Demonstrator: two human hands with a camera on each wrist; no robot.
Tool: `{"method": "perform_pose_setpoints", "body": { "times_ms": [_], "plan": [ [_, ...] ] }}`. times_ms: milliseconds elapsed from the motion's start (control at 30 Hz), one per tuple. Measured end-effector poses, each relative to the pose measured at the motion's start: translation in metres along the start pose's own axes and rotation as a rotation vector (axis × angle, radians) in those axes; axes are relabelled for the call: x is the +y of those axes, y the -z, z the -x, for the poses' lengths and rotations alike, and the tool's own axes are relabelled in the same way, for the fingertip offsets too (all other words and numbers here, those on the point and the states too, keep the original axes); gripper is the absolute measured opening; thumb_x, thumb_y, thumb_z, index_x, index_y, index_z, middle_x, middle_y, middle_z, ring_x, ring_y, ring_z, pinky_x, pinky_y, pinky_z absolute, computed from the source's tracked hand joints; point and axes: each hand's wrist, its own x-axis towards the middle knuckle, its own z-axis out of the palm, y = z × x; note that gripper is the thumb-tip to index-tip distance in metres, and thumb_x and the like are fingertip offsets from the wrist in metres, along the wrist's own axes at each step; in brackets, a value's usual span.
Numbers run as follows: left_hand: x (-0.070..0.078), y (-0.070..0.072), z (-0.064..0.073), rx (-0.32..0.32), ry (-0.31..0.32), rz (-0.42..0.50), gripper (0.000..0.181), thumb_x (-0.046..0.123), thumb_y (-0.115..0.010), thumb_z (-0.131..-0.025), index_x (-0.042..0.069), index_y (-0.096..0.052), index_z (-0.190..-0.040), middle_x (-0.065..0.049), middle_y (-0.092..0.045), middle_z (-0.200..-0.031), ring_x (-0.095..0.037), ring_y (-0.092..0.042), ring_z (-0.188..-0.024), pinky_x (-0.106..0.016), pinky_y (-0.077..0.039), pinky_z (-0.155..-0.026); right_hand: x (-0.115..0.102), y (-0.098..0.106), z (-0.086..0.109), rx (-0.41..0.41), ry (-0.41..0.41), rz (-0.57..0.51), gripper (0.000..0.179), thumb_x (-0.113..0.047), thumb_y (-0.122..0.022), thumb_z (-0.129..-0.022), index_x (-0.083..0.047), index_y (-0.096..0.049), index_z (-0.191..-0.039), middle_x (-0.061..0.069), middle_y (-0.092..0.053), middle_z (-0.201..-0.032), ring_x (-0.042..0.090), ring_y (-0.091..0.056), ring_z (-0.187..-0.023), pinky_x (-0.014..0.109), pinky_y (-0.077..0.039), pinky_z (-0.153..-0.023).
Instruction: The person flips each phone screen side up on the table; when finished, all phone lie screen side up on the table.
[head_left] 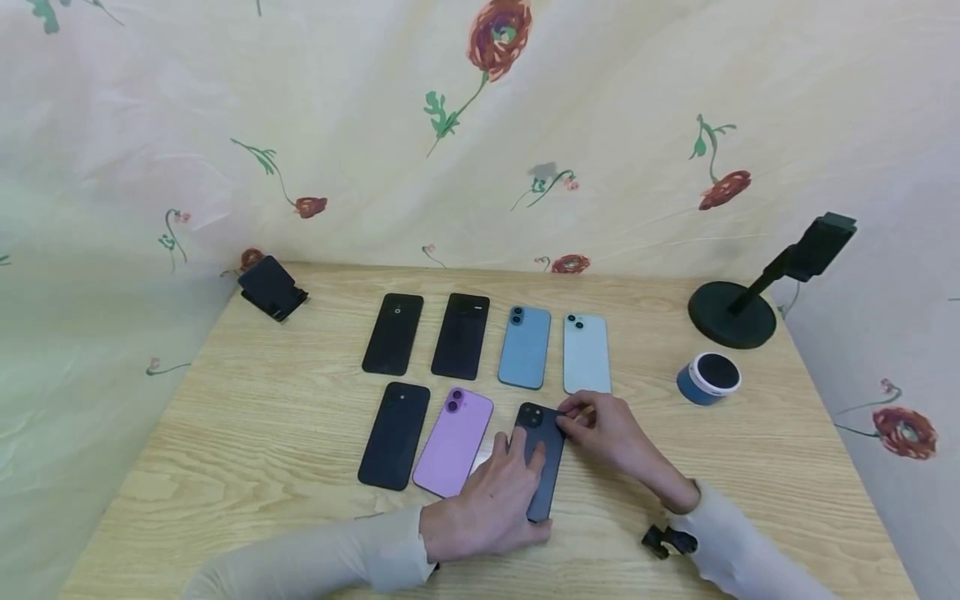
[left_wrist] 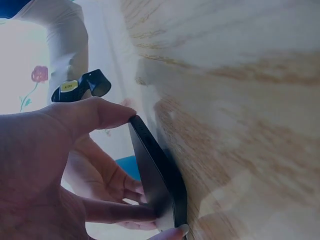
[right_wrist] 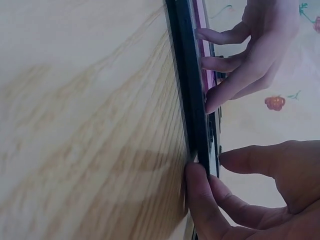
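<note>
A dark blue-grey smartphone [head_left: 553, 457] lies camera side up near the front of the table. My left hand [head_left: 497, 498] spans it, thumb at its lower end and fingers on its back and upper edge. In the left wrist view, the thumb touches one corner of the phone [left_wrist: 159, 175]. At the upper right corner, my right hand [head_left: 609, 429] pinches the phone, as the right wrist view also shows along its side edge [right_wrist: 189, 75]. Left of it lies a purple smartphone [head_left: 453, 446], partly behind my left hand. Something pale between the two phones is mostly hidden.
A black phone [head_left: 394, 435] lies left of the purple one. Behind are two black phones [head_left: 393, 333] [head_left: 461, 336], a blue phone [head_left: 525, 348] and a light blue phone [head_left: 587, 357]. Black stands [head_left: 272, 287] [head_left: 732, 315] occupy both back corners; a blue-and-white round container [head_left: 708, 379] sits right.
</note>
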Motion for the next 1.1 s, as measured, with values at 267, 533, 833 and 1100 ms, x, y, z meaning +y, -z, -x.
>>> {"method": "perform_pose_setpoints", "body": {
  "times_ms": [267, 533, 833, 1100],
  "plan": [
    [-0.006, 0.004, 0.004, -0.013, 0.018, 0.156, 0.092, 0.057, -0.076, -0.084, 0.014, -0.044, -0.158, -0.018, -0.047, -0.147, -0.026, -0.054, -0.113, -0.026, -0.06, -0.079, -0.001, 0.007, -0.001, -0.042, -0.061, -0.223, 0.021, -0.004, -0.058, -0.103, 0.006, -0.069, -0.118, 0.021, -0.073, -0.108, 0.018, -0.074, -0.08, 0.026, -0.061, -0.07],
    [-0.016, 0.005, 0.01, -0.011, 0.014, 0.352, 0.096, 0.051, -0.071, -0.085, 0.018, -0.029, -0.165, -0.016, -0.044, -0.15, -0.023, -0.052, -0.114, -0.029, -0.056, -0.087, 0.0, 0.01, -0.003, -0.127, -0.026, -0.436, 0.032, -0.001, -0.051, -0.104, 0.014, -0.06, -0.132, 0.028, -0.072, -0.114, 0.013, -0.075, -0.084, 0.028, -0.063, -0.076],
    [-0.023, 0.004, 0.013, -0.017, -0.041, 0.544, 0.097, 0.043, -0.067, -0.087, 0.016, -0.019, -0.167, -0.011, -0.046, -0.152, -0.012, -0.051, -0.117, -0.028, -0.05, -0.098, 0.006, 0.005, -0.003, -0.331, 0.051, -0.535, 0.048, 0.0, -0.055, -0.103, 0.016, -0.043, -0.147, 0.035, -0.065, -0.127, 0.012, -0.073, -0.096, 0.032, -0.063, -0.084],
    [-0.029, 0.005, 0.013, -0.034, -0.056, 0.764, 0.098, 0.032, -0.07, -0.087, 0.024, -0.013, -0.167, -0.002, -0.043, -0.158, -0.006, -0.057, -0.118, -0.025, -0.054, -0.094, 0.006, 0.006, -0.003, -0.392, 0.062, -0.525, 0.048, -0.003, -0.059, -0.102, 0.014, -0.046, -0.144, 0.033, -0.064, -0.128, 0.024, -0.073, -0.104, 0.036, -0.063, -0.09]
  ]
}}
